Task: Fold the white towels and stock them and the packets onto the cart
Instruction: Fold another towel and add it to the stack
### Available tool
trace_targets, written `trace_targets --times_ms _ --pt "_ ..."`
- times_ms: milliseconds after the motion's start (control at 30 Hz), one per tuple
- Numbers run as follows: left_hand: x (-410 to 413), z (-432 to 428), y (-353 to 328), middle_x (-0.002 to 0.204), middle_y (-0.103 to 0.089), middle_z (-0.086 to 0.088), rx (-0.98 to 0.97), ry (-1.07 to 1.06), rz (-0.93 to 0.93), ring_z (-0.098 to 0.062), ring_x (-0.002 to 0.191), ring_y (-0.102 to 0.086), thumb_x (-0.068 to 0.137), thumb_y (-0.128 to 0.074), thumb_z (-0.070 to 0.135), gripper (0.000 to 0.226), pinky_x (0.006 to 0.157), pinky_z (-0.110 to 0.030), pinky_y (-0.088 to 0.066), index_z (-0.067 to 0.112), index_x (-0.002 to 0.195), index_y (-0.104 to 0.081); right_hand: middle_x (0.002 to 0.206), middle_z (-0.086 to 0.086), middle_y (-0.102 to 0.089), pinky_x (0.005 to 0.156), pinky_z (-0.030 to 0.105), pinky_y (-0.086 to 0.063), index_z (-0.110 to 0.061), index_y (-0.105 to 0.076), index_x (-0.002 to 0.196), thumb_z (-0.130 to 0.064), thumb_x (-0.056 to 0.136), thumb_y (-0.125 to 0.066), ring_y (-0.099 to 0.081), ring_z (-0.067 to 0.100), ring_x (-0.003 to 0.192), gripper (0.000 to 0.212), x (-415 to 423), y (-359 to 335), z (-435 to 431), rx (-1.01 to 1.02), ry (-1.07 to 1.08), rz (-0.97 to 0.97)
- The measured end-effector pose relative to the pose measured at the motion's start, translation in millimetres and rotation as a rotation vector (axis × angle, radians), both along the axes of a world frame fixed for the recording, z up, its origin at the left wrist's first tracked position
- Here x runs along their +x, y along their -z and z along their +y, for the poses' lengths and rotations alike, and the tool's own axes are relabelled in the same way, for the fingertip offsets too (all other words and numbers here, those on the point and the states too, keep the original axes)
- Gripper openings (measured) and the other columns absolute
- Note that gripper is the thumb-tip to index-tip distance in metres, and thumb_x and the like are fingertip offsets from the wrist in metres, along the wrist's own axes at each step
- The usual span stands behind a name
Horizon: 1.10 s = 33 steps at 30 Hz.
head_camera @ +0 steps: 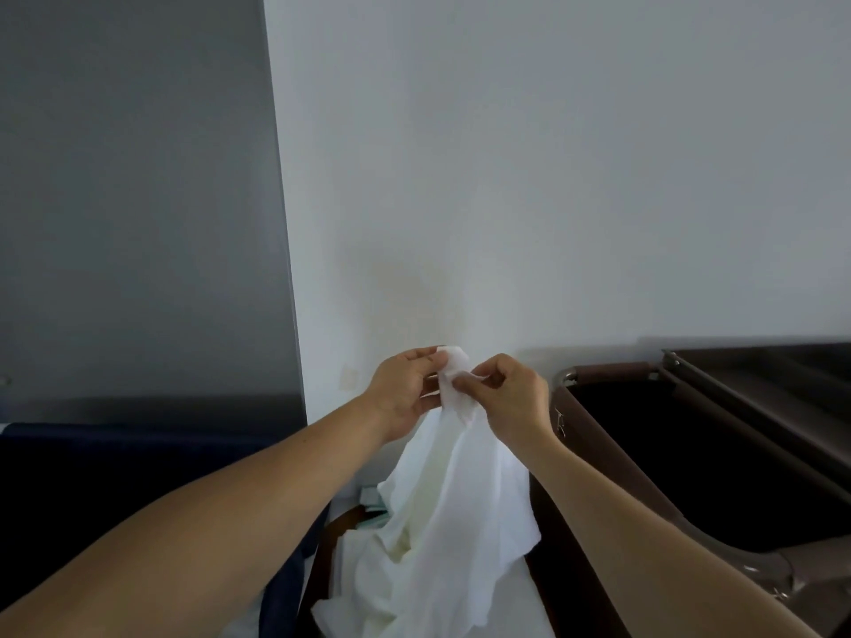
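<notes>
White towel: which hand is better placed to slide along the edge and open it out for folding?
Probably the right hand. It pinches the white towel with its fingertips just below the tip, while the left hand grips the tip itself and can anchor it.

Dim, flat light; soft focus throughout (wide-angle bending at edges); no glare.
</notes>
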<state>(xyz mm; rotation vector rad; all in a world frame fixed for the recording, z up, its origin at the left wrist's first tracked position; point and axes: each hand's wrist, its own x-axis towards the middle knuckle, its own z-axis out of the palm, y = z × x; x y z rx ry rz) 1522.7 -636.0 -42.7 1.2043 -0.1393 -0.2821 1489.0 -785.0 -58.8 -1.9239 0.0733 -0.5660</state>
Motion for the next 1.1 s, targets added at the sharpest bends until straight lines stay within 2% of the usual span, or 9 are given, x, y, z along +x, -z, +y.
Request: trace_targets --times_ms 100,333,467,600,733,833,1000,1033,1100 --pt "1 4 2 0.112 -0.071 -0.019 0.056 -0.031 -0.059 -0.028 0.09 -0.071 0.099 -0.057 0.011 0.019 0.082 -0.039 -0.059 0.005 0.115 -0.064 0.063 0.006 -0.063 0.059 0.024 -0.047 -0.017 -0.068 0.073 -0.028 0.076 -0.086 -0.054 0.009 0.055 0.022 -1 -10 -1 0.063 -0.063 0.006" --pt "-5 -1 8 0.113 -0.069 -0.024 0.061 0.032 -0.169 -0.03 0.094 -0.068 0.096 -0.062 0.016 0.029 0.092 -0.043 -0.054 0.0 0.119 -0.065 0.061 0.006 -0.066 0.07 0.041 -0.058 -0.008 -0.067 0.08 -0.027 0.081 -0.082 -0.059 0.015 0.055 0.024 9 -20 0 0.177 -0.095 0.023" --pt "-4 3 5 0.108 -0.072 -0.021 0.107 0.011 -0.21 -0.031 0.093 -0.07 0.096 -0.062 0.015 0.023 0.085 -0.038 -0.058 0.002 0.114 -0.068 0.062 0.005 -0.067 0.069 0.038 -0.058 -0.009 -0.066 0.077 -0.024 0.08 -0.083 -0.061 0.016 0.056 0.023 12 -18 0 0.168 -0.115 0.065" --pt "0 5 2 0.105 -0.072 -0.022 0.176 0.009 -0.239 -0.038 0.099 -0.069 0.093 -0.06 0.01 0.023 0.09 -0.044 -0.057 0.002 0.112 -0.069 0.062 0.005 -0.067 0.067 0.035 -0.056 -0.01 -0.065 0.076 -0.026 0.079 -0.084 -0.061 0.016 0.056 0.025 14 -16 0 0.171 -0.117 0.06" --pt "-3 3 -1 0.101 -0.074 -0.015 0.199 -0.013 -0.301 -0.032 0.095 -0.072 0.088 -0.072 0.016 0.026 0.086 -0.041 -0.059 0.003 0.111 -0.068 0.059 0.003 -0.065 0.059 0.031 -0.051 -0.01 -0.065 0.076 -0.032 0.076 -0.086 -0.057 0.014 0.053 0.031 13 -16 1 0.17 -0.128 0.058" --pt "-1 3 0 0.104 -0.074 -0.016 0.178 -0.02 -0.301 -0.031 0.095 -0.072 0.09 -0.071 0.017 0.026 0.082 -0.038 -0.06 0.002 0.111 -0.068 0.065 -0.002 -0.063 0.057 0.024 -0.047 -0.016 -0.067 0.077 -0.04 0.073 -0.087 -0.055 0.009 0.056 0.032 12 -18 -5 0.126 -0.156 0.066" --pt "8 4 -24 0.102 -0.07 -0.009 0.184 -0.051 -0.28 -0.023 0.093 -0.065 0.099 -0.058 0.016 0.018 0.078 -0.035 -0.056 0.007 0.11 -0.068 0.109 -0.01 -0.061 0.083 0.019 -0.043 -0.028 -0.067 0.077 -0.028 0.086 -0.077 -0.058 0.006 0.097 0.013 15 -27 -22 -0.069 -0.187 -0.012" --pt "9 2 -36 0.102 -0.07 -0.01 0.193 -0.036 -0.309 -0.022 0.093 -0.064 0.099 -0.056 0.015 0.017 0.081 -0.035 -0.056 0.007 0.109 -0.068 0.114 -0.01 -0.063 0.091 0.022 -0.044 -0.023 -0.069 0.08 -0.025 0.087 -0.076 -0.06 0.007 0.103 0.01 15 -33 -23 -0.013 -0.245 -0.012" --pt "8 -5 -68 0.098 -0.069 -0.009 0.174 0.015 -0.385 -0.02 0.091 -0.065 0.101 -0.053 0.012 0.017 0.088 -0.034 -0.055 0.007 0.106 -0.068 0.103 -0.007 -0.072 0.094 0.029 -0.048 -0.013 -0.07 0.087 -0.018 0.088 -0.073 -0.066 0.009 0.095 0.005 12 -47 -22 0.169 -0.389 -0.019"
